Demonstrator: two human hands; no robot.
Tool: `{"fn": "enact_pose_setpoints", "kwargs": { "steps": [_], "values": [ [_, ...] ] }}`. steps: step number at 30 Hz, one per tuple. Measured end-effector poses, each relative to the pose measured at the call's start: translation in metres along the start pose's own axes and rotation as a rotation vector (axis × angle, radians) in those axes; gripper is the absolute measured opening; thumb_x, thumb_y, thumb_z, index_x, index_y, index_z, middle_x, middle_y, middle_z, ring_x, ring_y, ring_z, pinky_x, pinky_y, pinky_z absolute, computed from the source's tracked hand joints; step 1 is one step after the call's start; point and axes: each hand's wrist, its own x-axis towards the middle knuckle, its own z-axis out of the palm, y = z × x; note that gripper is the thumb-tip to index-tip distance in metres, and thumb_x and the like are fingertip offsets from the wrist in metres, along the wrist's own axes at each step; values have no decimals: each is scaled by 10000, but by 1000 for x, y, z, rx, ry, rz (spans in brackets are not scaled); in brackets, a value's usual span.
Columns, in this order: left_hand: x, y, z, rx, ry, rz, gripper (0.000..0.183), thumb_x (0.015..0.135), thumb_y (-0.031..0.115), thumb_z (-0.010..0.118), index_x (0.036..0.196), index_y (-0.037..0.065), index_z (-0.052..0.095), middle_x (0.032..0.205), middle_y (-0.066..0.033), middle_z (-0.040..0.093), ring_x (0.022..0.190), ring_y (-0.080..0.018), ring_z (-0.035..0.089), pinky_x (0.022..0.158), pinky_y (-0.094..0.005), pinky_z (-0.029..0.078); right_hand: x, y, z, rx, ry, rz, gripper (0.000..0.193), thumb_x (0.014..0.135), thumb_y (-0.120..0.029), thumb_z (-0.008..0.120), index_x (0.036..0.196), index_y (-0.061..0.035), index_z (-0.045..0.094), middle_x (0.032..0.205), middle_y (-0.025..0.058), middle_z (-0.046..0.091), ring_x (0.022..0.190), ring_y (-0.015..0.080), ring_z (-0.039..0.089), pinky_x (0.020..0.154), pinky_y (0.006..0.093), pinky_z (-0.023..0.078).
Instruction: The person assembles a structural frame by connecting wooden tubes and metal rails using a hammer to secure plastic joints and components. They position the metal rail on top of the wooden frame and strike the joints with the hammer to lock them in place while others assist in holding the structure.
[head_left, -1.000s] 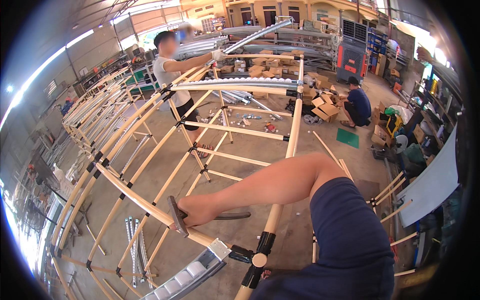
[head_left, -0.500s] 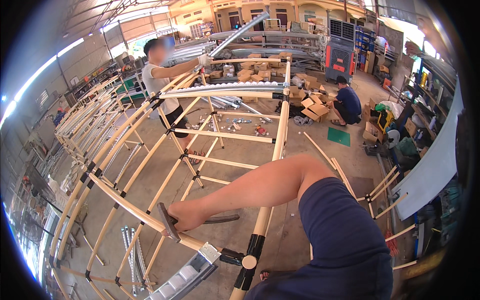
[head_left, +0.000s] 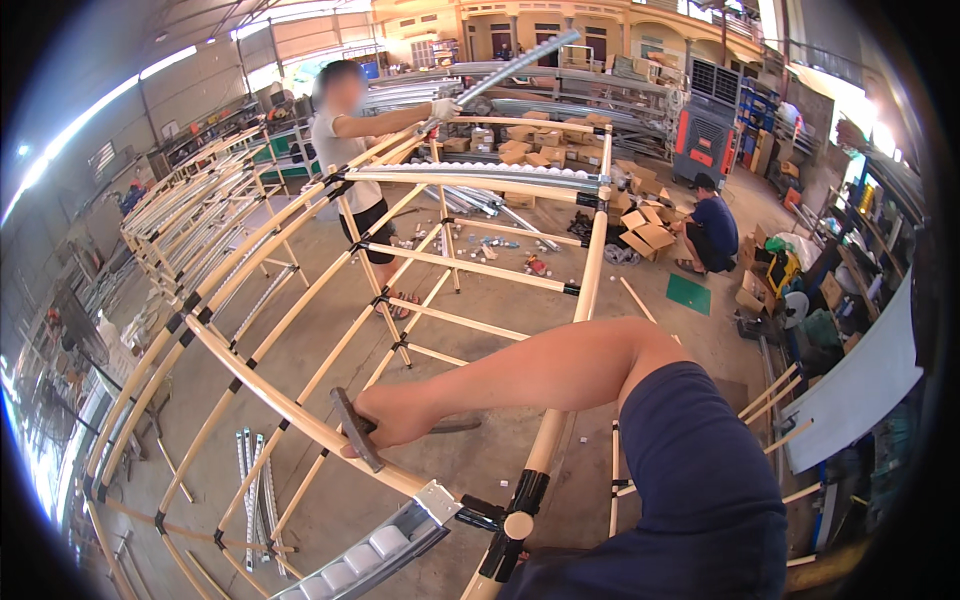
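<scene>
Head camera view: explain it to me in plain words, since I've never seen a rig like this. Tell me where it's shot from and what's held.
There is no robot here. A person wears a fisheye camera on the head, looking down, so straight edges bend near the rim. All the pictures come from it.

The bare arm is the wearer's own. Their right hand grips a hammer close to its head, over a frame of beige pipes with black joints. The left hand is out of view.

Nearest the viewer is a roller track with white rollers. Loose rails lie on the floor below. Beyond, a co-worker's gloved hand holds a metal rail; another person crouches by cardboard boxes.
</scene>
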Motion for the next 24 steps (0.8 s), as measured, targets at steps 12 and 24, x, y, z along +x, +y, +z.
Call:
{"fn": "enact_pose_setpoints", "kwargs": {
  "steps": [12,24],
  "values": [
    [-21,30,44,-395,116,-265,449,984,280,636,1332,11,546,1159,-144,675,1076,-292,625,1023,-428,481,1,2,-8,-22,-19,-54,472,975,-379,685,1215,28,682,1060,194,727,1001,281,692,895,377,521],
    [-12,17,26,-161,18,-149,434,953,260,671,1300,23,564,1098,-118,688,1029,-286,641,974,-414,500,7,17,1,2,31,-118,516,942,-485,710,904,30,694,798,167,673,737,268,612,699,414,472]
  ]
}}
